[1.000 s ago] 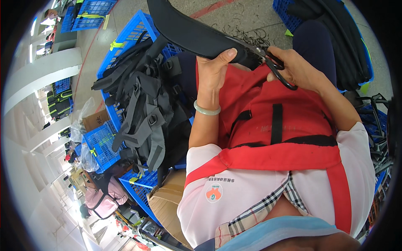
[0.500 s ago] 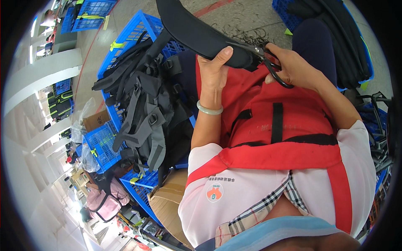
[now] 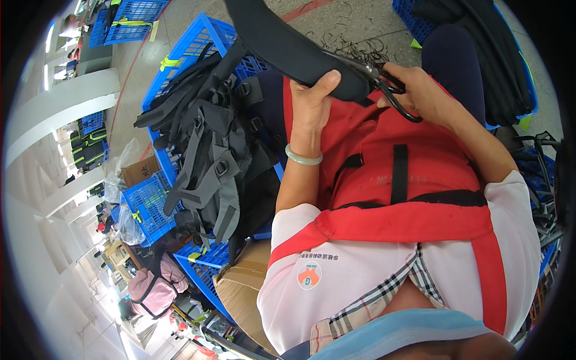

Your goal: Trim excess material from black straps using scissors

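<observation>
Two hands work one black padded strap (image 3: 288,48). Left hand (image 3: 312,102) fingers (image 3: 329,79) clench its edge; right hand (image 3: 423,96) grips scissors (image 3: 390,90) beside it

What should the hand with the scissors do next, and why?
Probably close the scissors in one small snip. The right hand has the blades right at the end of the black padded strap, and the left hand grips that strap firmly beside them. Cut threads lie on the floor beyond.

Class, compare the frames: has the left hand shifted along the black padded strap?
No. The left hand grips the black padded strap at the same spot above the red apron.
</observation>
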The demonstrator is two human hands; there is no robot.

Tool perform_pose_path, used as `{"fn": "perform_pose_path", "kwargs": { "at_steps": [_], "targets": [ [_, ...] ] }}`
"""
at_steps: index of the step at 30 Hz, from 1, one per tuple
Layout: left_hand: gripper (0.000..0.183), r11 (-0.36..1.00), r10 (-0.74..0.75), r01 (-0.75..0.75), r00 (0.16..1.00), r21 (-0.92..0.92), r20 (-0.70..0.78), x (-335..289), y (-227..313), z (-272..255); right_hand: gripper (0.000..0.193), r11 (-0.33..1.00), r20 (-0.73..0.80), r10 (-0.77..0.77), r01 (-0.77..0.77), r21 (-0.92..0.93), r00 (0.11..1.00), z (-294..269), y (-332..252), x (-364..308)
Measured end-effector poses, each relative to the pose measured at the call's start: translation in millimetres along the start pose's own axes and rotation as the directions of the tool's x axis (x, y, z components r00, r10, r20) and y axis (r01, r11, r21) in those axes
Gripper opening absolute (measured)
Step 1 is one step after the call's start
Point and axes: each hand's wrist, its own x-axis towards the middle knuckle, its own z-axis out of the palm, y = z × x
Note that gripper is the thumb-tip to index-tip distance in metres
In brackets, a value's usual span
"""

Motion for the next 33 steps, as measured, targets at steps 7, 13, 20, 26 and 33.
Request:
{"fn": "perform_pose_path", "kwargs": {
  "at_steps": [7, 13, 20, 26, 33],
  "targets": [
    [0.027, 0.981, -0.062, 0.060, 0.998, -0.186, -0.003, 9.5, 0.9, -8.0, 0.052, 0.997, -0.101, -0.072, 0.068, -0.045, 0.992, 13.6, 6.0, -0.6],
    [0.020, 0.988, -0.068, 0.063, 0.997, -0.141, -0.029, 7.6, -3.1, 3.0, 0.056, 0.979, -0.099, -0.179, 0.168, -0.115, 0.979, 16.9, 11.5, 9.5],
    [0.024, 0.990, -0.029, 0.032, 0.999, -0.137, 0.026, 7.3, -4.7, -5.8, 0.047, 0.969, -0.139, -0.227, 0.208, -0.136, 0.964, 23.3, 21.4, 18.6],
    [0.024, 0.978, -0.092, 0.085, 0.995, -0.189, -0.030, 3.9, -8.9, -2.7, 0.039, 0.988, -0.085, -0.095, 0.084, -0.129, 0.992, 16.2, 19.6, 11.5],
    [0.024, 0.982, -0.073, 0.072, 0.997, -0.174, 0.001, 10.4, -8.6, -15.1, 0.065, 0.990, 0.015, -0.100, 0.101, -0.103, 0.995, 9.3, 14.1, 5.1]
  ]
}}
